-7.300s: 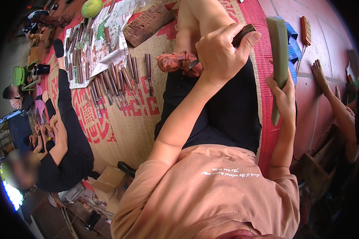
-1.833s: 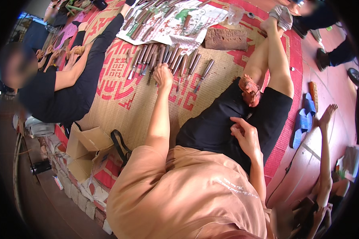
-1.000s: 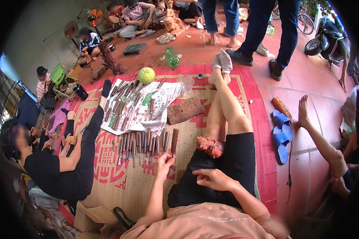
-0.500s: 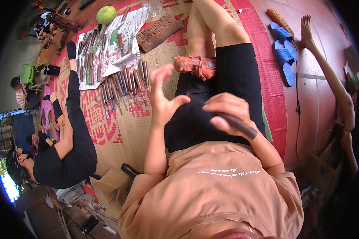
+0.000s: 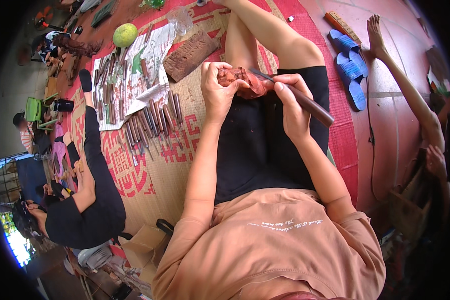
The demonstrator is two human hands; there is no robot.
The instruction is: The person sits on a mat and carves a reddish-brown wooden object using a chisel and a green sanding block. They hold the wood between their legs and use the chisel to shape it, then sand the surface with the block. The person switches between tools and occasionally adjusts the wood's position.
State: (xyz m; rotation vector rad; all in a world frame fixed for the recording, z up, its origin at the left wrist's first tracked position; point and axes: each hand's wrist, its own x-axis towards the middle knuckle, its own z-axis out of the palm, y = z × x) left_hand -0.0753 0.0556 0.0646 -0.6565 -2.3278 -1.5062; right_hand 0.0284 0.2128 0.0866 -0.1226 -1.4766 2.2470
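A small reddish-brown wood carving [image 5: 255,89] rests on my lap, over the dark shorts. My left hand [image 5: 219,90] is closed round its left end, the thumb lying across the front. In my right hand [image 5: 295,102] is a carving chisel [image 5: 312,107] with a thick, dark wooden handle. Its metal blade points up and left and lies over the right part of the carving. Whether the edge touches the wood cannot be made out. Left of my legs, several chisels [image 5: 150,122] lie in a row on the patterned mat [image 5: 177,165].
More chisels lie on a stained white sheet [image 5: 157,97], beside a green round fruit [image 5: 125,35] and a carved wooden block [image 5: 191,55]. Blue slippers [image 5: 350,62] are on the tiles to the right. A person in black [image 5: 85,215] sits at left; another person's leg [image 5: 405,80] stretches in from the right.
My left hand has come down and taken hold of the carving. My right hand has moved up with the chisel, bringing its blade over the carving.
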